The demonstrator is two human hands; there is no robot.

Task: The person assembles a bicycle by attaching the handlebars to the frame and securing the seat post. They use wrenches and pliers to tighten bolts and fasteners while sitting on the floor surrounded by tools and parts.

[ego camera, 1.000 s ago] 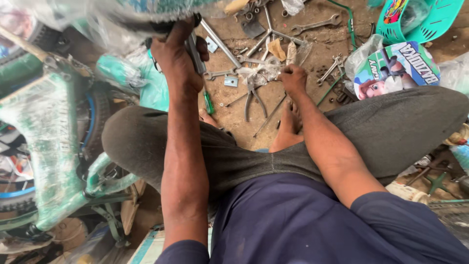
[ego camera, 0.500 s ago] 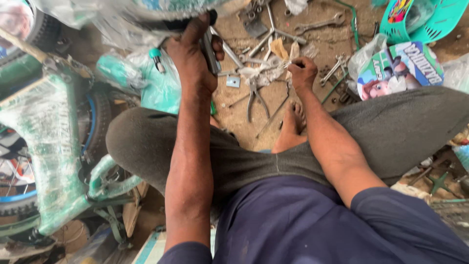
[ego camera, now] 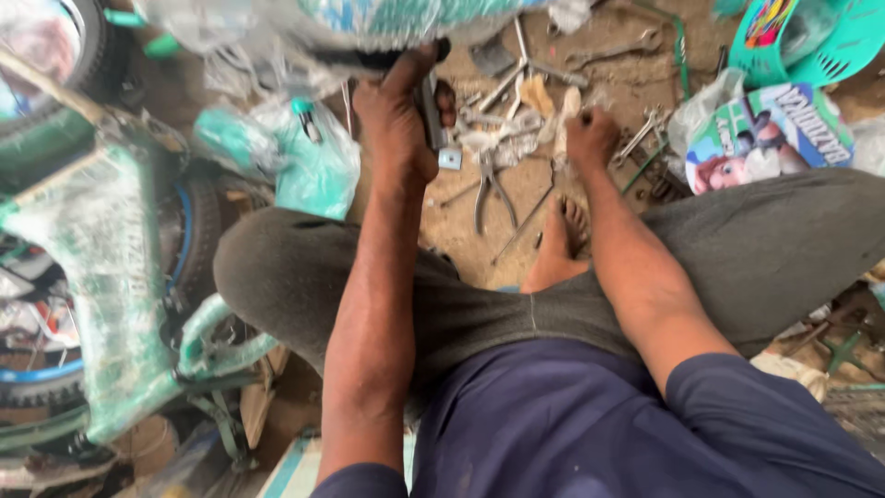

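Item: bicycle assembly on a dirt floor (ego camera: 516, 249), person seated with one bare foot (ego camera: 564, 242) forward.

Left hand (ego camera: 398, 120): grip clenched around a grey metal tool (ego camera: 430, 109), likely a wrench, pressed up against the plastic-wrapped bicycle part (ego camera: 387, 28) at the top edge of view.

Right hand (ego camera: 590, 136): fist closed, knuckles down among the loose tools (ego camera: 516, 111) on the floor; whether it holds anything cannot be told.

Nearby: pliers (ego camera: 491, 184) lying just beside the foot; wrenches (ego camera: 645, 129) scattered further right; green wrapped bicycle frame (ego camera: 101, 249) with wheel along the left edge; printed cardboard box (ego camera: 765, 129) at the upper right.

Step in hand, judged: tightening or loosening a fitting on the wrapped part while picking out another tool. Next move would call for a steady turn of the tool with the part braced.
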